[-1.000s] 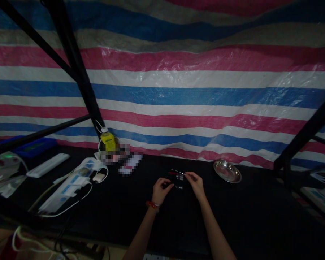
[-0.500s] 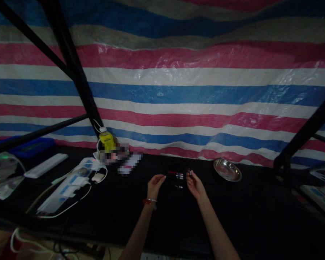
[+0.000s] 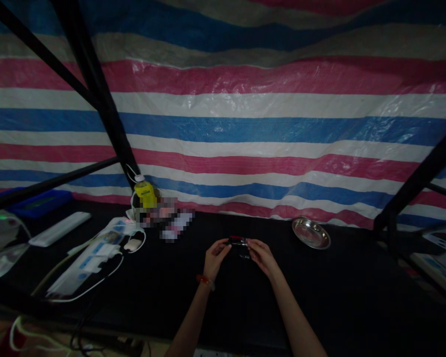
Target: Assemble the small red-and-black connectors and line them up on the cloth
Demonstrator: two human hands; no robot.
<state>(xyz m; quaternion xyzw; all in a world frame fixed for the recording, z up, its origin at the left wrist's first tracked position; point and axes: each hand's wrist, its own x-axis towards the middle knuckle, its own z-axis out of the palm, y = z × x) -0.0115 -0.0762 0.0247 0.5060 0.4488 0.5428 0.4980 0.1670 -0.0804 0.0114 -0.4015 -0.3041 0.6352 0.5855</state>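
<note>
Where the fingertips of the left hand and right hand come close together, a small bundle lies between them on or just above the tabletop; which of the two, I cannot tell. It is slim and dark, lying crosswise, with a red stretch along its top and a shiny, pale or clear part towards its right end. Each hand is closed in a pinch, the left on the dark left end, the right on the shiny end. How many parts make up the bundle is too dim to tell. Just below it, near the right fingertips, lies a lower piece, dark with a small glint.

Beyond the hands, the black tabletop reaches back to a striped sheet, its near edge passing beneath the forearms. To the right, a stretch of tabletop separates the right hand from a round, shiny metal dish near the back edge, with a black bar farther right. To the left, well apart from the left hand, are a power strip with its white cable and, farther back, a yellow bottle.
</note>
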